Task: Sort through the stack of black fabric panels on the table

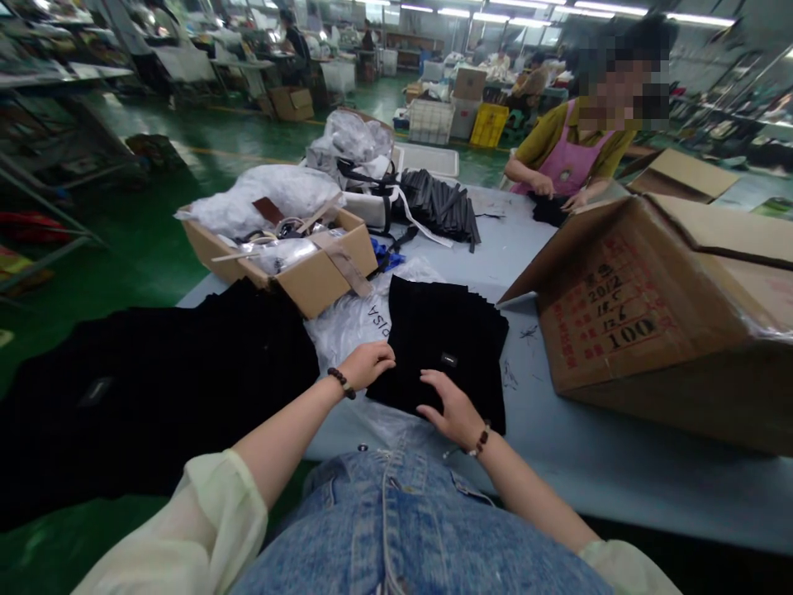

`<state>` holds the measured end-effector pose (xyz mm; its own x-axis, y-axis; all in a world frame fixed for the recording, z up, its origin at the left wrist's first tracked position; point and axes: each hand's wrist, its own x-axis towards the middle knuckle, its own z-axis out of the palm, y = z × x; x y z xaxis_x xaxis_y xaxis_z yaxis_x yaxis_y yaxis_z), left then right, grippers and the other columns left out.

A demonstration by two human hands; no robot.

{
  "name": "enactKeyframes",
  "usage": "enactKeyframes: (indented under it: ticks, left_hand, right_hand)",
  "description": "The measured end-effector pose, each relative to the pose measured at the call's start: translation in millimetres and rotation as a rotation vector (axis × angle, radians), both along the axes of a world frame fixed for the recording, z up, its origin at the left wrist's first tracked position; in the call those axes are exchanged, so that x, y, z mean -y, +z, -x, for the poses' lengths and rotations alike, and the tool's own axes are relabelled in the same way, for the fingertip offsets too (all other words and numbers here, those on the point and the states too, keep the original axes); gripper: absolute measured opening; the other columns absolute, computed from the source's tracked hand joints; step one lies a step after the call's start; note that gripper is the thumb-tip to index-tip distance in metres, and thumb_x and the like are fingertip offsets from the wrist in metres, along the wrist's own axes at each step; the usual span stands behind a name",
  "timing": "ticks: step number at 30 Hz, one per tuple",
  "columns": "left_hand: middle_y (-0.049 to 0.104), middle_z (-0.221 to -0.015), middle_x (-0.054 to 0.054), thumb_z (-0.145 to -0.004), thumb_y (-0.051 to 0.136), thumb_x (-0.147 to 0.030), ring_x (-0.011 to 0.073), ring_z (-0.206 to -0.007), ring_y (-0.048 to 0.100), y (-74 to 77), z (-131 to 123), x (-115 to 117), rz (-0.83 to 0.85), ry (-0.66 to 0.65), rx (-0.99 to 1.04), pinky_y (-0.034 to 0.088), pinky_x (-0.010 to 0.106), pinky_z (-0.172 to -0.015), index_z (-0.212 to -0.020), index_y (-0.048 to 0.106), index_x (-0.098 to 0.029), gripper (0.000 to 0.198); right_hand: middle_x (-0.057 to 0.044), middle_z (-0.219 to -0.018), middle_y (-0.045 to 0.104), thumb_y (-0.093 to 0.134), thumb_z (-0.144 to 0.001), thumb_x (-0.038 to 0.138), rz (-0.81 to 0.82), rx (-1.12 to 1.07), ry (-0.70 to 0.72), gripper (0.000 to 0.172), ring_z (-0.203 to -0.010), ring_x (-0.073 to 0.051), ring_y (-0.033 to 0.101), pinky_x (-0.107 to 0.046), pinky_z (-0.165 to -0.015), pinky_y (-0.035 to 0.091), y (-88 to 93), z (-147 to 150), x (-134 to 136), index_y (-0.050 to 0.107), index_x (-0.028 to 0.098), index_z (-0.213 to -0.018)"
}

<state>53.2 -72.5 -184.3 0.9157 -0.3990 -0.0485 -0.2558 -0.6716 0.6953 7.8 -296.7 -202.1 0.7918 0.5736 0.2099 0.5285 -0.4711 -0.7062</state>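
Observation:
A stack of folded black fabric pieces (pixel 458 330) lies on the table in front of me, with a small label on its top piece. At its left edge is my left hand (pixel 370 364), fingers curled together; whether fabric is between them cannot be seen. My right hand (pixel 455 411) hovers over or rests on the stack's near side, thumb and fingers apart, holding nothing. Under the stack and to its left spreads a clear plastic bag (pixel 347 326) with black lettering. A larger pile of black fabric (pixel 179 380) lies at my left.
An open carton (pixel 334 277) of plastic bags and scraps stands behind the left pile. On the right is a big cardboard box (pixel 619 322) with raised flaps. Dark strips (pixel 437 207) are heaped at the back. A co-worker (pixel 576 157) handles black fabric across the table.

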Motion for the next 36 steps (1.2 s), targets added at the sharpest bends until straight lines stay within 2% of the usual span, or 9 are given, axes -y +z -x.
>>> enactKeyframes:
  ticks: [3,7,11,14,19,25,30,31,36]
  left_hand:
    - [0.055,-0.068,0.0,-0.079,0.049,-0.013,0.0115,-0.068,0.052,6.7,-7.0,9.9,0.001,0.068,-0.018,0.042,0.022,-0.067,-0.071,0.055,-0.013,0.009]
    - [0.054,-0.092,0.003,-0.073,0.059,-0.012,0.0114,-0.077,0.053,4.6,-1.8,3.5,0.006,0.09,0.016,0.044,0.022,-0.072,-0.086,0.052,-0.014,0.015]
    - [0.04,-0.116,0.007,-0.057,0.071,-0.007,0.0198,-0.092,0.051,-12.3,18.6,-20.3,-0.351,-0.083,-0.046,0.044,0.03,-0.078,-0.098,0.052,-0.017,0.046]
    - [0.04,-0.117,0.008,-0.066,0.06,-0.001,0.019,-0.093,0.051,-20.7,27.4,-30.6,-0.443,-0.113,-0.082,0.043,0.029,-0.08,-0.104,0.052,-0.018,0.043]
    - [0.05,-0.098,0.004,-0.08,0.05,-0.015,0.0141,-0.083,0.053,-7.1,15.6,-27.4,-0.337,-0.136,-0.074,0.042,0.024,-0.078,-0.092,0.061,-0.017,0.017]
    - [0.05,-0.078,0.003,-0.086,0.041,-0.02,0.0111,-0.069,0.049,12.8,-7.3,-7.3,-0.257,-0.201,-0.007,0.04,0.023,-0.07,-0.071,0.06,-0.012,0.025]
    - [0.049,-0.083,0.002,-0.079,0.056,-0.021,0.0096,-0.067,0.048,17.7,-13.6,3.6,-0.082,-0.021,0.126,0.041,0.021,-0.066,-0.082,0.055,-0.013,0.009]
    - [0.048,-0.086,0.002,-0.074,0.062,-0.023,0.0096,-0.067,0.048,16.2,-11.7,2.3,-0.087,-0.005,0.134,0.041,0.022,-0.065,-0.087,0.053,-0.013,0.019]
    - [0.044,-0.101,0.005,-0.052,0.078,-0.021,0.0165,-0.078,0.05,-6.5,14.0,-12.1,-0.435,-0.376,0.105,0.043,0.027,-0.067,-0.093,0.051,-0.016,0.049]
  right_hand:
    - [-0.008,-0.13,0.037,0.046,-0.078,0.019,0.012,0.025,0.057,0.04,-0.118,-0.022,0.036,-0.04,-0.095,0.037,-18.0,10.8,-11.2,0.047,0.025,-0.118]
    - [-0.008,-0.106,0.059,0.034,-0.082,0.015,-0.103,-0.149,-0.144,0.036,-0.1,-0.02,0.054,-0.037,-0.086,0.045,-37.0,3.9,-4.4,0.055,0.021,-0.11]
    - [-0.005,-0.086,0.065,0.038,-0.082,0.024,-0.183,-0.393,-0.333,0.031,-0.081,-0.021,0.061,-0.035,-0.075,0.049,-42.2,-7.9,1.6,0.059,0.018,-0.103]
    - [-0.006,-0.088,0.065,0.039,-0.082,0.026,-0.227,-0.393,-0.339,0.03,-0.084,-0.021,0.06,-0.034,-0.077,0.048,-41.6,-6.9,0.1,0.059,0.018,-0.102]
    - [-0.007,-0.099,0.061,0.053,-0.077,0.031,-0.203,-0.218,-0.239,0.026,-0.095,-0.021,0.056,-0.035,-0.085,0.043,-37.8,2.7,-4.5,0.059,0.02,-0.1]
    - [-0.011,-0.093,0.062,0.061,-0.071,0.034,-0.099,-0.115,-0.212,0.028,-0.094,-0.024,0.055,-0.037,-0.084,0.043,-34.1,7.5,-11.2,0.061,0.015,-0.092]
    - [-0.004,-0.074,0.062,0.05,-0.077,0.031,-0.267,-0.346,-0.44,0.019,-0.069,-0.018,0.057,-0.029,-0.065,0.044,-41.0,-2.6,-11.3,0.061,0.016,-0.08]
    - [-0.003,-0.069,0.06,0.049,-0.077,0.033,-0.31,-0.41,-0.502,0.021,-0.063,-0.017,0.055,-0.027,-0.059,0.042,-43.8,-6.5,-9.2,0.06,0.016,-0.077]
    - [0.002,-0.057,0.049,0.046,-0.077,0.041,-0.372,-0.512,-0.562,0.029,-0.052,-0.012,0.044,-0.022,-0.049,0.034,-55.1,-18.7,1.6,0.055,0.015,-0.07]
